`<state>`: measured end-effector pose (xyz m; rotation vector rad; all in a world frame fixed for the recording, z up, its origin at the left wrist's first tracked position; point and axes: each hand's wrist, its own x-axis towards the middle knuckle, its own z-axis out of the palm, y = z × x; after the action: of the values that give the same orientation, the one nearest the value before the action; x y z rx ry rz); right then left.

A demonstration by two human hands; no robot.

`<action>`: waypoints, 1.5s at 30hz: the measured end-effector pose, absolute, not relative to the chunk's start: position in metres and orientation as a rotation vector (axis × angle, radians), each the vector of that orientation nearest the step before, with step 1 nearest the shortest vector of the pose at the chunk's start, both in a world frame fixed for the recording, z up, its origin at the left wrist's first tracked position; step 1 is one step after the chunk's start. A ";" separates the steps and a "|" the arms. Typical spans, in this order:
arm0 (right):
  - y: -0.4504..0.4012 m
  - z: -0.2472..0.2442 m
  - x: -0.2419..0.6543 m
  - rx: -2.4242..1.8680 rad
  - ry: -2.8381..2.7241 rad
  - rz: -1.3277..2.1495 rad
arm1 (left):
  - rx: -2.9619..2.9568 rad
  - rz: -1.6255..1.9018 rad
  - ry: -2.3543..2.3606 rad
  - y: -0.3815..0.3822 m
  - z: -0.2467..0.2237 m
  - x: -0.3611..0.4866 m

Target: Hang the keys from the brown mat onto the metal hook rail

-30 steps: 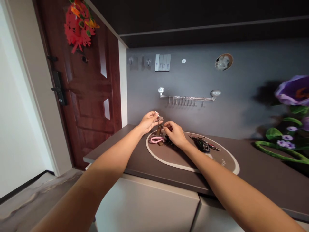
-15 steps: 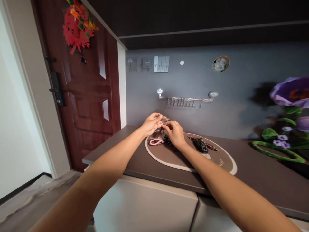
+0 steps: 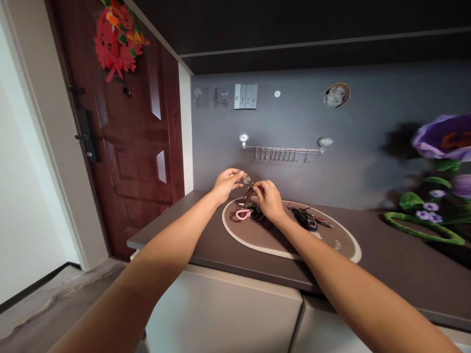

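Above a brown oval mat (image 3: 235, 233) with a pale rim, my two hands are close together. My left hand (image 3: 227, 185) pinches a silvery key (image 3: 247, 180) between thumb and fingers. My right hand (image 3: 268, 198) is closed on what looks like a thin key ring (image 3: 251, 184) joined to that key. Below them dangles a bunch of small items, too small to tell apart. A pink loop strap (image 3: 243, 214) and dark keychain pieces lie under the hands. Right of my right hand, a black key fob bundle (image 3: 307, 219) rests on the mat.
On the back wall a clear rail with several hooks (image 3: 283, 149) hangs above the hands. A purple artificial flower (image 3: 443, 137) with a green fuzzy base stands on the counter (image 3: 390, 274) at the right. Overhead is a dark cabinet (image 3: 294, 29); a red-brown door (image 3: 136, 147) is at the left.
My hands have drawn slightly apart, and the silvery key now shows between them. The hanging bunch is more visible, and the pink strap has shifted a little to the right.
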<state>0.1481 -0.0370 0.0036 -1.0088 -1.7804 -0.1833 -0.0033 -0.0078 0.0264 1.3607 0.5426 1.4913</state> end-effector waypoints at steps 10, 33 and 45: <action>-0.034 0.009 0.153 -0.943 -1.638 0.059 | 1.037 1.268 0.715 0.001 0.019 -0.006; -0.020 0.040 0.147 -0.683 -1.238 0.818 | 1.834 1.341 1.274 0.002 0.004 -0.001; 0.027 0.082 0.120 -0.726 -0.930 0.931 | 2.255 1.310 1.536 -0.004 0.008 -0.006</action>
<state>0.1204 0.0265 0.0816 -0.7258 -0.9304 0.9307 -0.0065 -0.0035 0.0078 2.2552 1.5360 1.3098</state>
